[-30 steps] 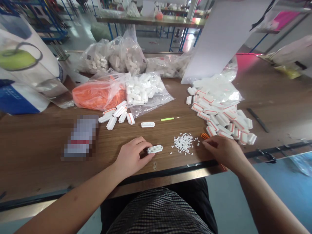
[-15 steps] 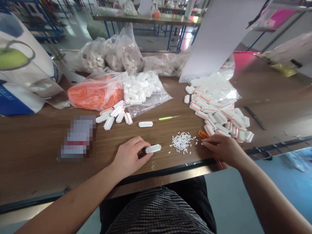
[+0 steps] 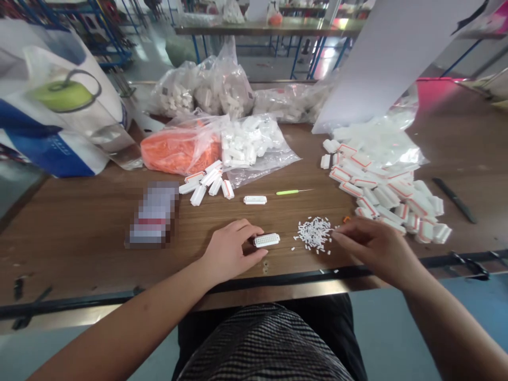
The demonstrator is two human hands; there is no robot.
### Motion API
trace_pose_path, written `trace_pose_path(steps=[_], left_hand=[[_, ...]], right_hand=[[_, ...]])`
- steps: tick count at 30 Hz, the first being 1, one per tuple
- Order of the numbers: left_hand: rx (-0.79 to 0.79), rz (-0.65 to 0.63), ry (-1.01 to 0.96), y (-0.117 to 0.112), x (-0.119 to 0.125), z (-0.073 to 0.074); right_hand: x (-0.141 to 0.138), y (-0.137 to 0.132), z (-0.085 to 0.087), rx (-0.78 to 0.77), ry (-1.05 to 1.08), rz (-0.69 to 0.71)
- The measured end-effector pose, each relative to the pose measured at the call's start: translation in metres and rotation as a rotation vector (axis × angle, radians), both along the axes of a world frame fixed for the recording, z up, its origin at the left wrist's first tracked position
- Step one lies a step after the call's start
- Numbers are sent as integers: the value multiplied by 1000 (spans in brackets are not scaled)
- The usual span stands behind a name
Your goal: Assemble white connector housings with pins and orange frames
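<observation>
Assembly workshop — bagged plastic connectors [image 3: 250, 143], blue-framed benches [image 3: 270, 30]

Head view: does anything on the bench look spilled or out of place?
The small white plastic pieces lie loose in a heap on the wooden bench, beside the right hand. A few strays sit near the front edge, apart from the heap, so they look spilled.

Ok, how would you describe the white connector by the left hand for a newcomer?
On the wooden bench, find the left hand. The white connector housing at its fingertips, beside a heap of tiny white pins, shows rows of holes, unlike the housing further back.
</observation>
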State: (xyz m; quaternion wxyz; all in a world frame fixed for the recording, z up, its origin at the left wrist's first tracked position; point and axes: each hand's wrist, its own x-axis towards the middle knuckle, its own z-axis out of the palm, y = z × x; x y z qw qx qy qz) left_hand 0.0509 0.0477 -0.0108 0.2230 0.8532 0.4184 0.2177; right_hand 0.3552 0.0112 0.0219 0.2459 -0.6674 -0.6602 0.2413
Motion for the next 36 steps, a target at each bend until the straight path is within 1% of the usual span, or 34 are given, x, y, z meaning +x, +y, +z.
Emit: trace_pose_path(steps=[2,5,7,9,14,20,25,28,33,36], left_hand=[[-11,5,-3,-1,0,0],[-12,-3,-12,-1,0,-1],[-3,-6,-27,-2,1,-2],[11,-4,-40,-2,1,-4],[10,-5,-57,-2,0,-7],[-9,-9,-49,-1,0,-8],[-10,-7,-40,-2,0,-10],[-13,-6,-39,-2,0,-10],[-19,4,-34,-2,0,-9],[-27,11,-33,-2,0,-8]], right_hand=[[-30,4,3,37,109,111],[-73,13,0,56,182,266],[-93,18,-5,53,177,319],[-104,23,-10,47,140,341],[-108,26,-18,46,68,361],[-110,24,-18,59,102,358],[-111,24,-19,67,44,367],[-110,23,-18,106,-30,411],[-109,19,-12,234,-214,534],[-109,15,-10,288,-226,545]])
